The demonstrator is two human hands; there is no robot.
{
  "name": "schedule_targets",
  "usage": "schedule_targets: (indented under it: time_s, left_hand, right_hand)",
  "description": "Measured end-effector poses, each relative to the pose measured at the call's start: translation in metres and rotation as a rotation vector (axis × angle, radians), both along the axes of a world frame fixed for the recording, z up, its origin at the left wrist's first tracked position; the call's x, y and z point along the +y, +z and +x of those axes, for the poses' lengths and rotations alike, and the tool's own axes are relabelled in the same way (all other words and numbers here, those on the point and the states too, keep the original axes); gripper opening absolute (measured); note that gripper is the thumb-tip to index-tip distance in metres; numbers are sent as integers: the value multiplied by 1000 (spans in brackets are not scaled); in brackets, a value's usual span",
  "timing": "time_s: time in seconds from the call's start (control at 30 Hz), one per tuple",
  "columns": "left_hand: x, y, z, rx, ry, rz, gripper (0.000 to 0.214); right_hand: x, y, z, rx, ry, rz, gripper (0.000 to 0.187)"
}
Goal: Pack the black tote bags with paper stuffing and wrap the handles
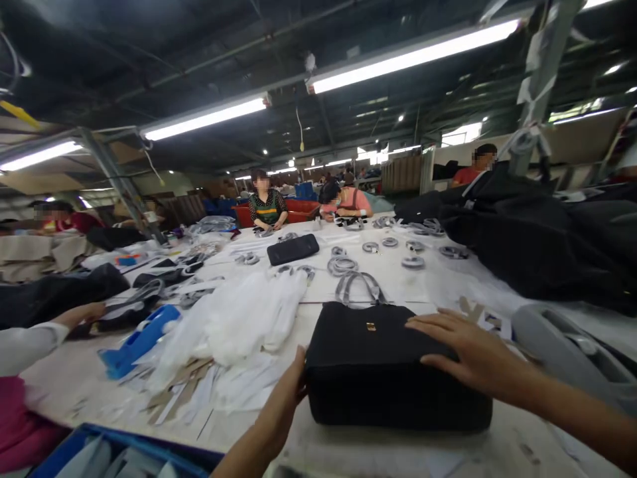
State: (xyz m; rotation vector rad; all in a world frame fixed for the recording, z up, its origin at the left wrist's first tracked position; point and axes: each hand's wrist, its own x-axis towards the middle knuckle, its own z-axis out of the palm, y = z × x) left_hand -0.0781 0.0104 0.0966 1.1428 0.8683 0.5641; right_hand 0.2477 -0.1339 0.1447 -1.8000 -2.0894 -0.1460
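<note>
A black handbag with a small gold clasp and grey wrapped handles lies flat on the white table in front of me. My right hand rests flat on the bag's right side, fingers stretched out and spread. My left hand presses against the bag's left edge with its fingers along the side. Neither hand grips anything.
White plastic bags and card strips lie left of the bag. A blue tool and a co-worker's hand are at far left. Wrapped strap coils, a black pouch, dark fabric and seated workers lie beyond.
</note>
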Motion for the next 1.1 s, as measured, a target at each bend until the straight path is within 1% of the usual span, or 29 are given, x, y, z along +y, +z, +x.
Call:
schedule_targets:
  time_s: [0.07,0.13,0.17,0.23,0.27,0.33,0.43,0.53,0.6,0.63,0.7,0.77,0.8,0.83,0.87,0.93,0.97,1.03,1.07,1.1]
  left_hand:
    - [-4,4,5,32,57,140,77]
    - [-8,5,12,118,101,310,84]
    - [-9,3,15,172,106,388,83]
    - [-11,-2,14,272,85,491,72]
    - [-10,-5,12,315,53,520,67]
    - [-7,-8,5,390,-37,546,63]
    - [-1,-1,-2,472,-144,615,67]
    - [5,12,3,506,-171,812,79]
    - [9,15,12,495,-263,922,78]
    - [10,15,17,497,-324,946,73]
    - [14,11,27,543,-421,943,63]
    - [17,8,33,628,-439,911,59]
    - [18,9,34,655,-436,899,59]
    - [19,12,34,659,-443,892,59]
    - [21,18,34,636,-476,887,60]
    - [29,36,36,547,-594,886,57]
    - [36,45,40,499,-667,890,52]
    - [55,56,59,442,-748,926,37]
    - [66,57,74,421,-733,959,35]
    - [78,53,92,396,-713,998,36]
  right_hand:
    - [-9,-10,17,54,-51,-85,52]
    - [-19,-21,24,124,-89,-190,54]
    - [-24,-27,24,155,-108,-229,54]
    - [-33,-35,22,203,-144,-271,50]
    - [-37,-38,21,219,-154,-279,47]
    - [-42,-39,19,239,-161,-286,42]
    - [-43,-37,16,235,-152,-303,45]
    - [-37,-36,10,212,-129,-328,52]
    - [-32,-40,7,202,-112,-326,55]
    - [-30,-42,6,199,-108,-316,56]
    - [-26,-47,6,192,-116,-294,56]
    - [-23,-48,7,193,-139,-288,55]
    - [-21,-45,9,206,-141,-303,53]
    - [-18,-41,10,231,-128,-336,51]
    - [-14,-35,12,267,-102,-379,47]
    - [2,-19,18,353,-59,-430,38]
    - [14,-12,22,389,-52,-428,35]
    - [47,-5,33,412,-101,-341,34]
    - [66,-7,39,388,-141,-302,33]
    - [86,-11,46,355,-206,-286,33]
